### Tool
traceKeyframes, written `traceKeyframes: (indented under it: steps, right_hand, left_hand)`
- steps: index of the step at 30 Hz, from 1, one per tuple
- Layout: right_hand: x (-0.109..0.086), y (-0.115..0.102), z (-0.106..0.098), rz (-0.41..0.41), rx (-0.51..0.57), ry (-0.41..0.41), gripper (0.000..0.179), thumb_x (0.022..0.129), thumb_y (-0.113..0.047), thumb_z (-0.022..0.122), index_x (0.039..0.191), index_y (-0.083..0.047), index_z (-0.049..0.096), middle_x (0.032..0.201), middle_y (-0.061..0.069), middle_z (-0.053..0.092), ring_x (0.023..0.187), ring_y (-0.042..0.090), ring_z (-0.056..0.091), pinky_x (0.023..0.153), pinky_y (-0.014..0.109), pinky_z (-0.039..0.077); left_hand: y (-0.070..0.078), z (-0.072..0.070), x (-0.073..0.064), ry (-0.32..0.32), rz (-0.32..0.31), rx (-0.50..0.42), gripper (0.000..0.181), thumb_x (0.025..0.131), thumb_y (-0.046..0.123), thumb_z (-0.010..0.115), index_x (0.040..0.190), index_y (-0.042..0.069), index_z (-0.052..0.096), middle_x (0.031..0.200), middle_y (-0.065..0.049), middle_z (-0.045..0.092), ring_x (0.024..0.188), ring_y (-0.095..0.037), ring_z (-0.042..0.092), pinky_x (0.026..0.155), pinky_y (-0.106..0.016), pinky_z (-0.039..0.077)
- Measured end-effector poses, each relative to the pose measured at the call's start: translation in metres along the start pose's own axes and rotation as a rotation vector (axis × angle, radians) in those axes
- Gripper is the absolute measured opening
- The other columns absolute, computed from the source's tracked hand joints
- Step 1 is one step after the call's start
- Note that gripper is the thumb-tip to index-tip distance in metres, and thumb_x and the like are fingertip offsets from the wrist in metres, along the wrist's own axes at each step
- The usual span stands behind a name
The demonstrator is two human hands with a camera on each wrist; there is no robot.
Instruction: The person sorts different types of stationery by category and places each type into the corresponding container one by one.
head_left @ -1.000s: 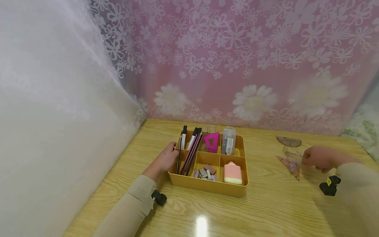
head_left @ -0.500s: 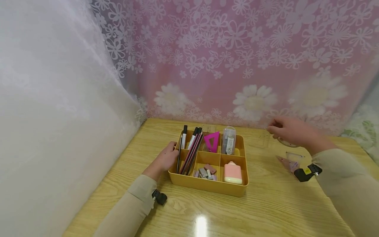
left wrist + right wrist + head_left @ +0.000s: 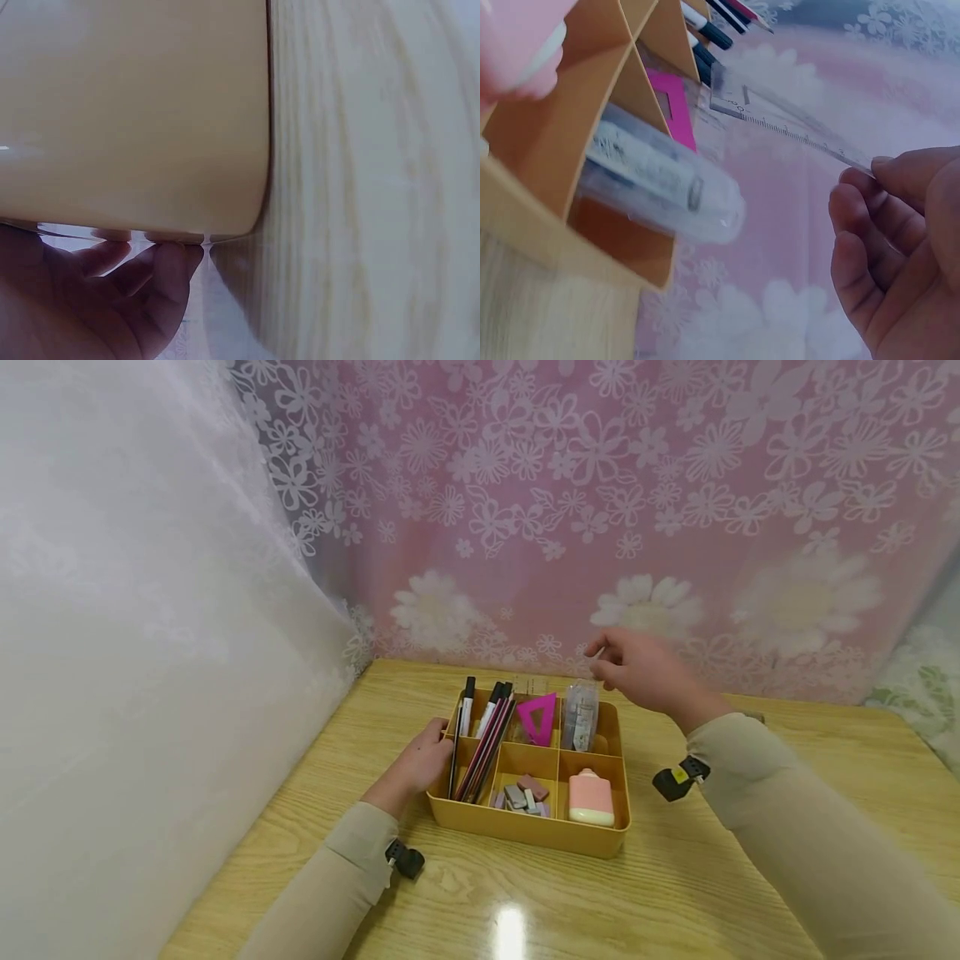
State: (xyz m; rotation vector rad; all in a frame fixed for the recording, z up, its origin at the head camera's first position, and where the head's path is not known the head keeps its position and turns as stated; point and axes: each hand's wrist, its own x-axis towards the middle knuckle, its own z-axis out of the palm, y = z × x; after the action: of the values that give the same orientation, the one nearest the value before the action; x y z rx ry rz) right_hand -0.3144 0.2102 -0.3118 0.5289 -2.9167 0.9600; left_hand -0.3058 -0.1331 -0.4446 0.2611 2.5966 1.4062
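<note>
A yellow organizer box (image 3: 525,833) with compartments sits on the table. My left hand (image 3: 422,764) grips its left side; in the left wrist view the bent fingers (image 3: 171,274) lie against the outer wall. Over the back right compartment, my right hand (image 3: 641,670) pinches a clear set square (image 3: 729,101) by one end between thumb and fingertips. Below it a clear plastic case (image 3: 580,718) stands in that compartment. To its left leans a magenta set square (image 3: 537,718). A pink bottle-shaped item (image 3: 590,795) with a cream base lies in the front right compartment.
Pencils (image 3: 487,747) and black-capped markers (image 3: 467,708) stand in the box's left compartments. Several small blocks like erasers (image 3: 516,797) fill the front middle one. Flowered pink curtain (image 3: 495,527) hangs behind the wooden table (image 3: 465,902), and white cloth (image 3: 150,610) hangs at left.
My right hand has moved left from the drawing tools at the table's right to above the box, carrying the clear set square. The left hand stays at the box's side.
</note>
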Motion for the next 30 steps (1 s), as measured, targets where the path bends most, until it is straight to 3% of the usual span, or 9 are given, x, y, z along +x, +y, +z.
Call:
traceKeyframes:
  steps: [6, 14, 24, 30]
  right_hand:
    - [0.016, -0.006, 0.022, -0.010, 0.010, -0.020, 0.022, 0.105, -0.021, 0.053, 0.123, -0.009, 0.059, 0.102, 0.012, 0.069, 0.087, 0.030, 0.065, 0.069, 0.040, 0.051]
    - [0.023, -0.010, 0.047, -0.013, -0.060, -0.058, 0.015, 0.103, -0.020, 0.056, 0.116, -0.013, 0.060, 0.102, 0.009, 0.068, 0.081, 0.024, 0.063, 0.069, 0.038, 0.053]
    - [0.027, -0.004, 0.071, -0.070, -0.232, -0.126, 0.018, 0.101, -0.012, 0.055, 0.114, -0.010, 0.067, 0.100, 0.003, 0.067, 0.081, 0.020, 0.060, 0.074, 0.038, 0.053]
    - [0.027, -0.002, 0.076, -0.090, -0.344, -0.167, 0.013, 0.100, -0.013, 0.058, 0.106, -0.012, 0.069, 0.089, -0.002, 0.065, 0.074, 0.018, 0.057, 0.068, 0.035, 0.052]
  left_hand:
    - [-0.001, 0.000, 0.000, 0.011, 0.007, 0.006, 0.052, 0.105, 0.023, 0.034, 0.152, 0.003, 0.034, 0.147, -0.021, 0.046, 0.134, -0.035, 0.045, 0.110, -0.055, 0.035]
    - [0.001, 0.001, -0.002, 0.012, 0.010, 0.010, 0.052, 0.105, 0.023, 0.034, 0.152, 0.001, 0.034, 0.148, -0.022, 0.046, 0.134, -0.036, 0.045, 0.111, -0.055, 0.034]
    - [0.001, 0.000, -0.002, 0.005, 0.011, -0.014, 0.051, 0.105, 0.023, 0.034, 0.152, 0.003, 0.034, 0.145, -0.021, 0.047, 0.131, -0.035, 0.047, 0.108, -0.056, 0.037]
    - [0.002, 0.000, -0.002, 0.002, 0.000, -0.007, 0.052, 0.106, 0.023, 0.034, 0.154, 0.003, 0.032, 0.150, -0.022, 0.043, 0.136, -0.036, 0.043, 0.111, -0.056, 0.033]
